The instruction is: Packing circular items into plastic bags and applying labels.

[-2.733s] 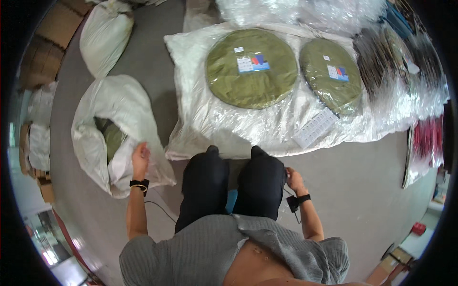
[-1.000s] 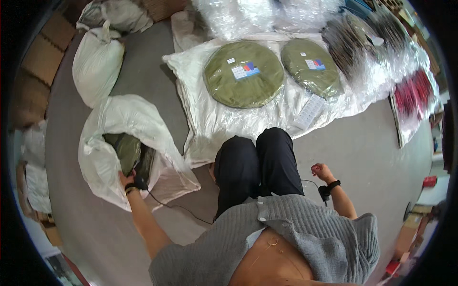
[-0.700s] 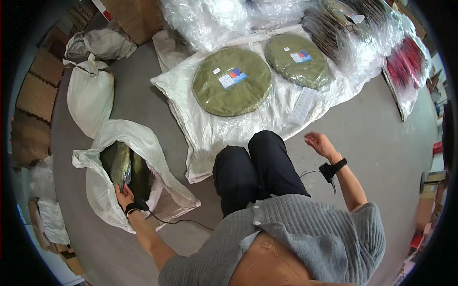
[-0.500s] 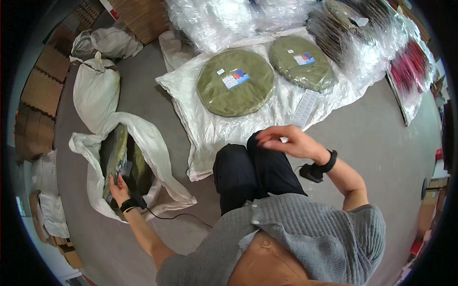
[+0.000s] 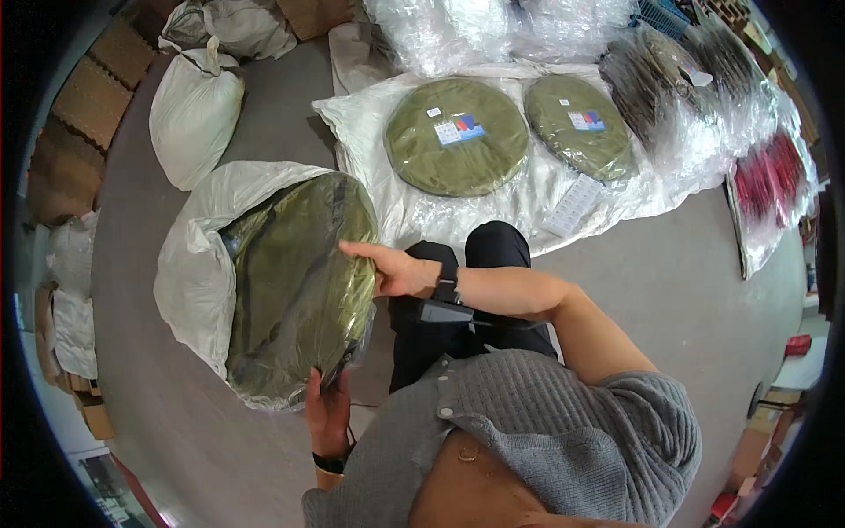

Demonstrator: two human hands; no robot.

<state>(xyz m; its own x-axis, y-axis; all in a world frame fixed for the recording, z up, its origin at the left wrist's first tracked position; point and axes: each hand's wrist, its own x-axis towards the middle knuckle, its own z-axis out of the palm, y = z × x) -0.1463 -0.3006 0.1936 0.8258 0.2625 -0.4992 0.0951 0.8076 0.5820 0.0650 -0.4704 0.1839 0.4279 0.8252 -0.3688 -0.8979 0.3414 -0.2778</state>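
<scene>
A large round, flat olive-green package in clear plastic [image 5: 295, 273] is partly out of the mouth of a white woven sack [image 5: 195, 264]. My right hand [image 5: 400, 268] grips its right edge, with the thumb over the top and the other fingers out of sight beneath. At its lower edge my left hand [image 5: 327, 409] is closed on the rim, partly hidden by it. Two similar round packages, one in the middle [image 5: 458, 136] and one to the right [image 5: 579, 128], lie on a white woven sheet [image 5: 348, 119]; each bears a printed label.
A printed sticker sheet [image 5: 574, 204] lies at the white sheet's near edge. Behind are clear plastic-wrapped bundles [image 5: 440, 35] and bagged dark goods [image 5: 656, 84]. A tied white sack [image 5: 195, 114] stands far left, near stacked cardboard [image 5: 92, 84]. Red bagged goods [image 5: 767, 180] lie right.
The green package has come partly out of the sack and now lies over its mouth. My right hand has moved left onto it; my left hand has shifted right and nearer my body.
</scene>
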